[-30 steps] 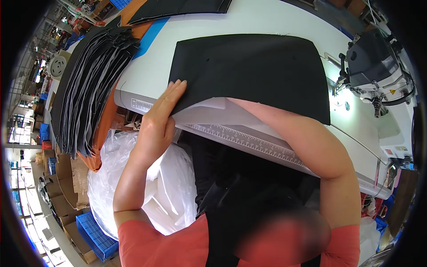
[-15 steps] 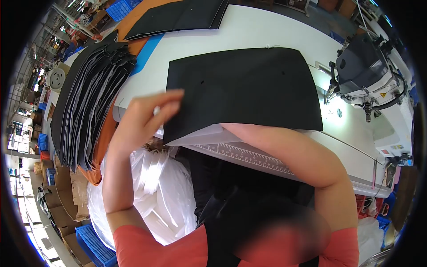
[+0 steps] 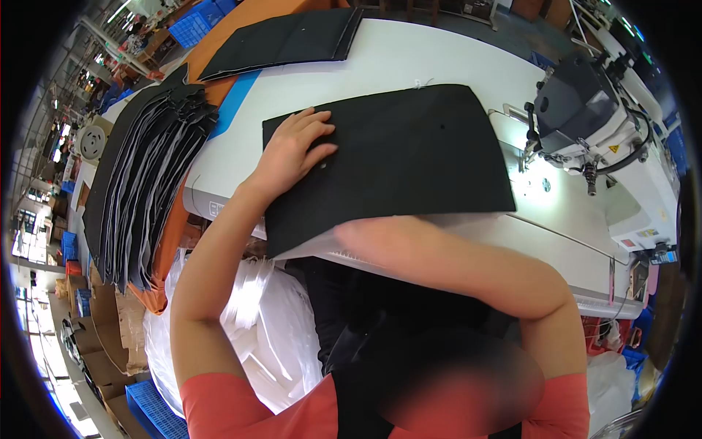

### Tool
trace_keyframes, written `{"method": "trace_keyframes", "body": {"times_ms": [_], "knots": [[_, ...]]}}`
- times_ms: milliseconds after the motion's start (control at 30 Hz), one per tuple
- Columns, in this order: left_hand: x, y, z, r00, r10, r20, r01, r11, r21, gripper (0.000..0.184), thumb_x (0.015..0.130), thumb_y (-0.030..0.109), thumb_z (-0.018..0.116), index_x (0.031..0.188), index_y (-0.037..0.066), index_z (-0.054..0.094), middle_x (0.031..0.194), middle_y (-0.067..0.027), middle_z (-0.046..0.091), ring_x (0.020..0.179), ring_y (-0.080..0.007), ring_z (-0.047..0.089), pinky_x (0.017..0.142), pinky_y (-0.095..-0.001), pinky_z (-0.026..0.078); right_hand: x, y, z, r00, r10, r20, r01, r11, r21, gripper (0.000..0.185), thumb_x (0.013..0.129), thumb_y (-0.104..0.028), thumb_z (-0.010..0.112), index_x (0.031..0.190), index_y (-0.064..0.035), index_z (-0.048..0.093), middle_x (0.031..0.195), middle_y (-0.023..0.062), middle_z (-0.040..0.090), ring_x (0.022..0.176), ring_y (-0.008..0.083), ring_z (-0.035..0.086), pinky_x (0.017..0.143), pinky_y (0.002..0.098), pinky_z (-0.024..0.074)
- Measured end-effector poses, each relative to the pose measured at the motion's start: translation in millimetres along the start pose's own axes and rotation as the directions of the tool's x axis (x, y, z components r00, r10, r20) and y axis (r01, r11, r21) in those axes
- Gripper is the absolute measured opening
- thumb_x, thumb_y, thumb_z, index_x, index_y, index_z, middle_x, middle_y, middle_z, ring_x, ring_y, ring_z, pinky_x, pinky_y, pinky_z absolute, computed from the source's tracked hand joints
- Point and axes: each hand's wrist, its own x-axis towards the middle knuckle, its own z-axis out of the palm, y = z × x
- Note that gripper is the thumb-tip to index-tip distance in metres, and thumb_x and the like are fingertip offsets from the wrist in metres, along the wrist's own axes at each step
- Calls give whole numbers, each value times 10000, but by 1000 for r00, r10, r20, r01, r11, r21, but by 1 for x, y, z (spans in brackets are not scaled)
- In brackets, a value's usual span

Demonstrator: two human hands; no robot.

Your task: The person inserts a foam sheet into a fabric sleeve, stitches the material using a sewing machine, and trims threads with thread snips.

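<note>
A large black fabric panel (image 3: pixel 402 161) with a pale underside lies over the near edge of the white table. My left hand (image 3: pixel 294 150) rests on its left part, fingers apart and pressed flat to the black surface. Beneath the lifted near edge reaches my right hand, its blurred wrist (image 3: pixel 358 233) showing at the panel's front; the fingers are hidden under the fabric. Small holes or marks dot the panel, and a loose thread sticks out at its far edge.
A sewing machine (image 3: pixel 585 117) with a lit needle area stands right of the panel. A thick stack of black pieces (image 3: pixel 142 183) hangs at the left. More black panels (image 3: pixel 281 42) lie at the back. A plastic bag (image 3: pixel 270 336) of white material sits below the table edge.
My left hand has come down from above the panel's left edge onto its surface. The right arm has shifted left under the panel, whose near left corner sits lower.
</note>
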Motion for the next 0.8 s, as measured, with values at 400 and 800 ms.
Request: {"method": "trace_keyframes", "body": {"times_ms": [400,800], "knots": [[12,108,21,926,283,248,-201,929,-312,552,785,360,811,1221,60,652,1435,-103,555,1404,-345,426,1170,-480,324,-157,60,-23,792,283,-541,-399,911,-107,309,856,-246,680,1105,-85,593,1012,91,653,892,260,643,714,373,519],[74,202,94,888,450,96,-428,884,-191,509,850,311,757,1248,24,623,1387,-111,588,1367,-317,475,1154,-432,354,-235,96,-12,668,573,-475,-701,699,-142,212,850,-222,660,1039,-139,710,850,43,591,785,245,593,673,366,494]]}}
